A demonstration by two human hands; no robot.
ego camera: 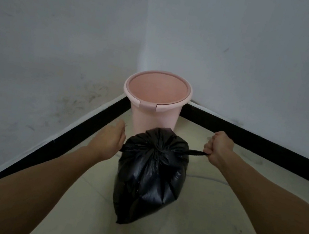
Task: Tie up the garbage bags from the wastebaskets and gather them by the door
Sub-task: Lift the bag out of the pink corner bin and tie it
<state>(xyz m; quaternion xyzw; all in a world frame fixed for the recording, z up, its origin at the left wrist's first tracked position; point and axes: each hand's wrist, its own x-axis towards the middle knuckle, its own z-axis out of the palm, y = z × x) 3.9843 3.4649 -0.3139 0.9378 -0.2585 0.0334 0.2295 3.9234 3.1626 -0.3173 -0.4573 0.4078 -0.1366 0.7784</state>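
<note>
Fingers [207,149] of our right hand [218,147] curl into a fist around one black tail [196,153] of the garbage bag [150,177], which stretches taut out to the right. Our left hand [113,137] closes over the opposite tail [124,149] on the other side. We see that hand from the back, with its fingers tucked under the palm and mostly hidden. Both tails run out roughly level from the gathered neck at the top of the bag, where the plastic puckers into a tight bunch. Full and lumpy, the bag stands on the pale tiled floor [204,216] between our outstretched forearms, one bottom corner pointing toward us. Just behind it, in the corner of the room, a pink wastebasket [149,120] stands upright with its pink inside showing. The top of the bag covers the lower part of the basket's wall from our view, and we cannot tell whether the two touch. A black baseboard [246,143] runs along the foot of both grey-white walls [60,41], and dark scuffs mark the left wall low down near the basket.
</note>
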